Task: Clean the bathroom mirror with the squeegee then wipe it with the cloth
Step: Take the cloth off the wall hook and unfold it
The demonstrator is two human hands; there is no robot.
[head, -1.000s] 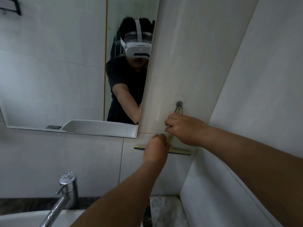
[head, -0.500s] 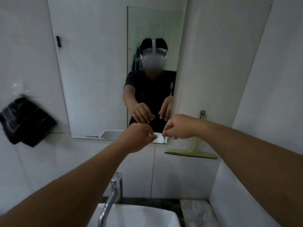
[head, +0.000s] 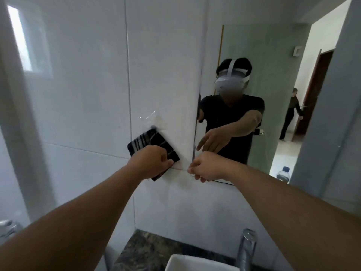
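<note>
White wall tiles [head: 88, 94] flank the mirror [head: 263, 94]. Left hand [head: 151, 161] grasps the dark striped cloth [head: 148, 140] hanging beside the mirror's edge, presumably to take it for wiping; right hand [head: 205, 169], loosely curled and holding nothing, hovers at the mirror's lower corner. Squeegee out of view.

a home bathroom is shown; the walls are covered in large glossy white tiles [head: 82, 106] with thin grout lines; a frameless rectangular wall mirror [head: 259, 45] is fixed above a white ceramic basin [head: 187, 264], which is set on a dark speckled stone counter [head: 148, 249]; a chrome tap [head: 247, 249] is seen beside the basin; a black cloth with pale stripes [head: 150, 141] is hung on the tiles near the mirror's edge; a brown wooden door [head: 316, 90] and a clear plastic water bottle with a blue cap [head: 283, 174] are reflected in the glass.
</note>
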